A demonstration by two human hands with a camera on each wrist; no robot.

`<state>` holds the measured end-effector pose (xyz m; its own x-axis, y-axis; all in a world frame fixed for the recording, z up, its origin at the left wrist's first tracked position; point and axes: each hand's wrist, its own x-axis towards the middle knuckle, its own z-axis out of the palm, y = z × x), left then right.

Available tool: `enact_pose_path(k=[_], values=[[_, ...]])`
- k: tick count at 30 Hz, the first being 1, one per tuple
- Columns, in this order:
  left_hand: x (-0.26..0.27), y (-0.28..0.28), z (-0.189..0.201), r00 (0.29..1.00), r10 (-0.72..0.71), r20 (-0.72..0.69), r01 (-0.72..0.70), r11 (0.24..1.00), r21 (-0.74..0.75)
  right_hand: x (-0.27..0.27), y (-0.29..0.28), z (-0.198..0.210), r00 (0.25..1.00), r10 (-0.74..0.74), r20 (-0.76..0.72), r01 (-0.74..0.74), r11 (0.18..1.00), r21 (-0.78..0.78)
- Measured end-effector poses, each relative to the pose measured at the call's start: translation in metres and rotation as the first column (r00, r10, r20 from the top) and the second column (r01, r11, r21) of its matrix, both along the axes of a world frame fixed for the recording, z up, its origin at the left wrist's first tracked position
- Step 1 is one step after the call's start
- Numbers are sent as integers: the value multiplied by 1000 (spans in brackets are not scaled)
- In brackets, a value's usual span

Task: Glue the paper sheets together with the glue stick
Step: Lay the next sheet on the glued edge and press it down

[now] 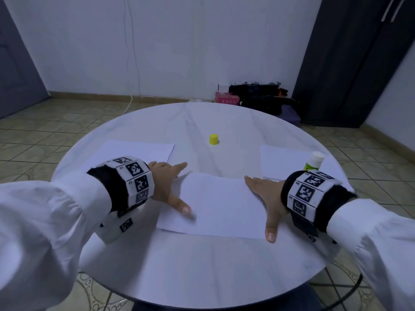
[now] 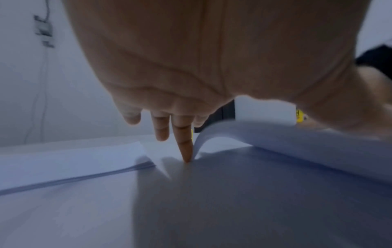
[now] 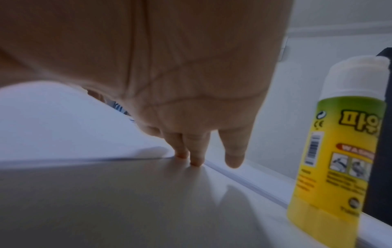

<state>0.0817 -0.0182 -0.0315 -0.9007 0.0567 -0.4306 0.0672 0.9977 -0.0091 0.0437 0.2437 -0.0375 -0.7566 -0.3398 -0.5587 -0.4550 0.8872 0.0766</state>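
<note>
A white paper sheet (image 1: 215,205) lies in the middle of the round table (image 1: 202,270). My left hand (image 1: 170,187) lies flat at its left edge, fingers straight and spread, thumb on the paper. In the left wrist view one fingertip (image 2: 186,157) touches the table beside the sheet's edge (image 2: 275,139), which curls upward. My right hand (image 1: 262,203) lies flat at the right edge, and its fingertips (image 3: 195,161) press down by the paper (image 3: 74,134). The yellow-green glue stick (image 1: 313,162) (image 3: 339,151) stands uncapped behind my right wrist. Its yellow cap (image 1: 213,139) sits farther back.
A stack of white paper (image 1: 139,151) (image 2: 63,164) lies at the left, another stack (image 1: 285,160) at the right under the glue stick. Beyond the table are a tiled floor, dark bags (image 1: 265,102) by the wall and a dark cabinet (image 1: 350,63).
</note>
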Motion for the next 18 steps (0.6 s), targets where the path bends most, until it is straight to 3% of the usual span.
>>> enact_pose_path(k=[5, 9, 10, 15, 17, 18], values=[[2, -3, 10, 975, 192, 114, -220, 910, 350, 2, 0, 1, 1000, -23, 15, 22, 999, 38], [14, -8, 8, 913, 327, 244, -402, 612, 681, 10, 4, 1, 997, -65, -29, 65, 998, 13], [19, -8, 9, 912, 328, 247, -400, 576, 712, 13, 5, 1, 997, -74, -34, 74, 997, -4], [29, -11, 10, 944, 325, 65, -264, 618, 741, 26, 11, 7, 985, -170, 14, 170, 973, -155], [29, -14, 12, 938, 347, -27, -201, 604, 771, 27, 12, 10, 965, -263, 23, 256, 910, -325], [30, -15, 14, 931, 361, -59, -176, 585, 792, 26, 12, 12, 937, -345, 56, 334, 836, -436]])
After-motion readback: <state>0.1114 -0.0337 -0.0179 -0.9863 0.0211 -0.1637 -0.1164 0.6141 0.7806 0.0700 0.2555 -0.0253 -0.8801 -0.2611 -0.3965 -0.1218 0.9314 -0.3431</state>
